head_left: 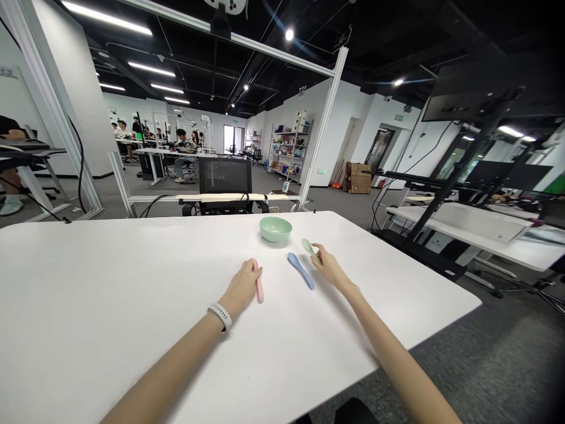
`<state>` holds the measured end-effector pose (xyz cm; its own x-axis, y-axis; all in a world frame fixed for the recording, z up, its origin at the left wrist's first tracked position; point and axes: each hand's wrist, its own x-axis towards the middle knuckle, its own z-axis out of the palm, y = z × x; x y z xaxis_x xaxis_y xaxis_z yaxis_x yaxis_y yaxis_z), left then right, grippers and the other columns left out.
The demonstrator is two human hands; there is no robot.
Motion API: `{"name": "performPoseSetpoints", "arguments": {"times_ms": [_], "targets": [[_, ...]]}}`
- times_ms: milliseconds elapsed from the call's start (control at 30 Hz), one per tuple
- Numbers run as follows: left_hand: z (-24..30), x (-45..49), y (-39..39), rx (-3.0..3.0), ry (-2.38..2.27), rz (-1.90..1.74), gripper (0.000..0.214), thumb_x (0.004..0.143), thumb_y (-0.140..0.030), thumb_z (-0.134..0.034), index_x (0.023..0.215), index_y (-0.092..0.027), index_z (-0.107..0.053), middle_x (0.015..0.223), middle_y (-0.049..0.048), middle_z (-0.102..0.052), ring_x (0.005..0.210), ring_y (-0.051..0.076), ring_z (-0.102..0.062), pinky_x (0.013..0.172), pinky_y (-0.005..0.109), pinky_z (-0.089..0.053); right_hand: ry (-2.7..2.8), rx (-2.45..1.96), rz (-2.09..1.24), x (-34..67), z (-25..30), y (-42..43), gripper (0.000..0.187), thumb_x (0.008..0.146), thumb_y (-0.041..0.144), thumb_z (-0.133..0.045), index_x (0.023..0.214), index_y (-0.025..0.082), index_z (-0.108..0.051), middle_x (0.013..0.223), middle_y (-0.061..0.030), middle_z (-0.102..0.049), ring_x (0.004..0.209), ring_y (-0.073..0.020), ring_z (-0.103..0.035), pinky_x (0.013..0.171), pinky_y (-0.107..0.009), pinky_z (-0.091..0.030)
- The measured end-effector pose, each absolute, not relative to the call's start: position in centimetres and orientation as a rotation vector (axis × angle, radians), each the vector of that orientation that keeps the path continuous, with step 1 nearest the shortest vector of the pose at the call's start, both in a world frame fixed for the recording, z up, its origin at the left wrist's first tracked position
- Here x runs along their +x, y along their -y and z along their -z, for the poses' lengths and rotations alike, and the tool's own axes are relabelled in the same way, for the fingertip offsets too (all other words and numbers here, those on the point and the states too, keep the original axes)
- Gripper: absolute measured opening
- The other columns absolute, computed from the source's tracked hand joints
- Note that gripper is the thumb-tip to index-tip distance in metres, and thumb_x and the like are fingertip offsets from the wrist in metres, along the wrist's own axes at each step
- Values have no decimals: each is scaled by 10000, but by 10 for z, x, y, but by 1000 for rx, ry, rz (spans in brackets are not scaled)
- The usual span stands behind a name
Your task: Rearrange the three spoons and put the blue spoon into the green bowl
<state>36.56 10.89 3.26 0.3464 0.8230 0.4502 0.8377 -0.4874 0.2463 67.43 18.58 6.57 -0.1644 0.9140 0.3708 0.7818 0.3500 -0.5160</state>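
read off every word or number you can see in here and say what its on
"13" on a grey plate on the left wall, cut off by the picture's edge and blurred, so the digits are unsure.
The green sign above the far doorway is too small to read.
The small standing card beyond the table is too small to read.

Blue spoon (301, 271) between left hand (242, 288), right hand (329, 265).

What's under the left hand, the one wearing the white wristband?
A pink plastic spoon lies under the fingers of the left hand, resting on the white tabletop. Its two ends show; the stretch beneath the fingers is covered.
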Motion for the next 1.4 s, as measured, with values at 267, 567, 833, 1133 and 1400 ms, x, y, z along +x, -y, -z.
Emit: {"name": "performPoseSetpoints", "arguments": {"times_ms": [267, 567, 833, 1133, 1400], "targets": [[-28, 372, -108, -2545, 1568, 907, 508, 935, -134, -375, 1409, -146, -557, 1356, 185, -639, 1273, 303, -573, 1067, 515, -510, 1954, -1641, -238, 744, -25, -212, 452, 918, 306, -496, 1343, 179, -583, 888, -57, -691, 718, -206, -612, 757, -327, -493], [-31, 381, -101, -2618, 1543, 887, 445, 922, -522, -590, 1196, -182, -674, 1276, 172, -713, 1190, 337, -654, 1061, 543, -534, 1791, -1720, -140, 746, -11, -214, 424, 968, 429, -521, 1141, 106, -735, 1023, -154, -673, 857, -231, -643, 906, -363, -499], [-33, 381, -100, -2637, 1546, 829, 533, 920, -580, -584, 1249, -165, -644, 1205, 168, -720, 1141, 327, -666, 997, 497, -551, 1751, -1689, -110, 751, -8, -217, 608, 974, 613, -470, 1028, 95, -783, 940, -148, -682, 807, -229, -607, 869, -362, -499], [-30, 379, -102, -2630, 1537, 869, 638, 890, -653, -601, 1323, -185, -599, 1251, 162, -705, 1193, 321, -655, 1008, 480, -536, 1697, -1727, -104, 747, -12, -213, 533, 957, 555, -507, 976, 112, -802, 898, -122, -677, 771, -213, -592, 849, -353, -502], [-31, 381, -101, -2619, 1535, 887, 516, 910, -582, -610, 1247, -192, -626, 1237, 154, -711, 1187, 314, -653, 1008, 479, -539, 1694, -1734, -96, 747, -14, -211, 461, 939, 470, -530, 980, 102, -805, 898, -129, -677, 800, -226, -609, 862, -360, -499]]}}
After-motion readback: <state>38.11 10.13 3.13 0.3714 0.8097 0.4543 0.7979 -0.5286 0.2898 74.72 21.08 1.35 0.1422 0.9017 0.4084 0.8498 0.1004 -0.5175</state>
